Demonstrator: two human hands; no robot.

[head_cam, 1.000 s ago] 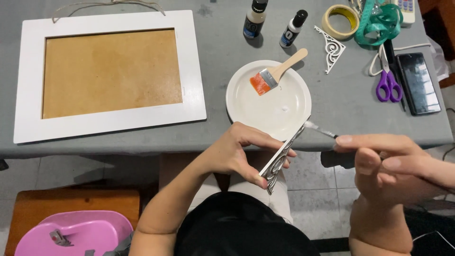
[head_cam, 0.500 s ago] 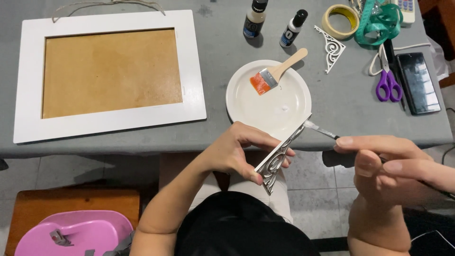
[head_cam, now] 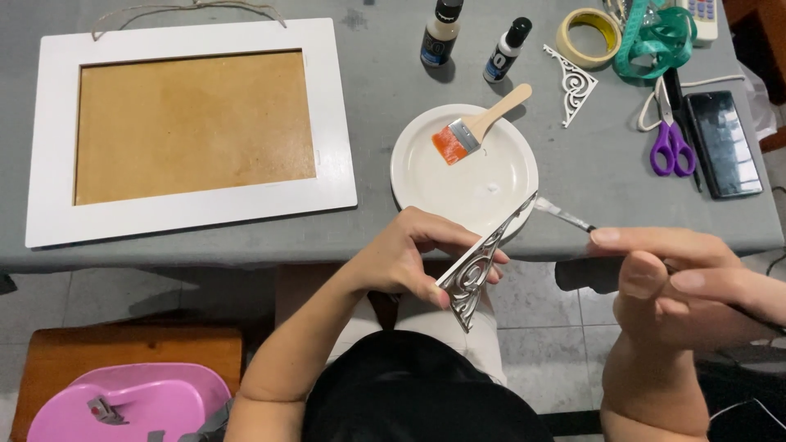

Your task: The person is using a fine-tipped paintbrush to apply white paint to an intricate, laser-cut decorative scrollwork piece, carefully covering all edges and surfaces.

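Grey tabletop [head_cam: 385, 139] over tiled floor. Nearest, the left hand [head_cam: 409, 254] pinches a silver bracket [head_cam: 479, 266] at the table's edge; the right hand [head_cam: 679, 282] pinches a fine brush [head_cam: 565, 217] touching its tip. Beyond lie a plate [head_cam: 491, 184], then a white frame [head_cam: 188, 127].

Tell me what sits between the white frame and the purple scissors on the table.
In the head view, the white plate with the flat brush resting on it lies between the white frame and purple scissors.

Grey table [head_cam: 246, 245] w/ cloth-like top, edge running across mid-view. Pale tiled floor [head_cam: 532, 327] below. Wooden stool [head_cam: 131, 348] bottom left, pink seat [head_cam: 139, 393] on it. Even, soft light.
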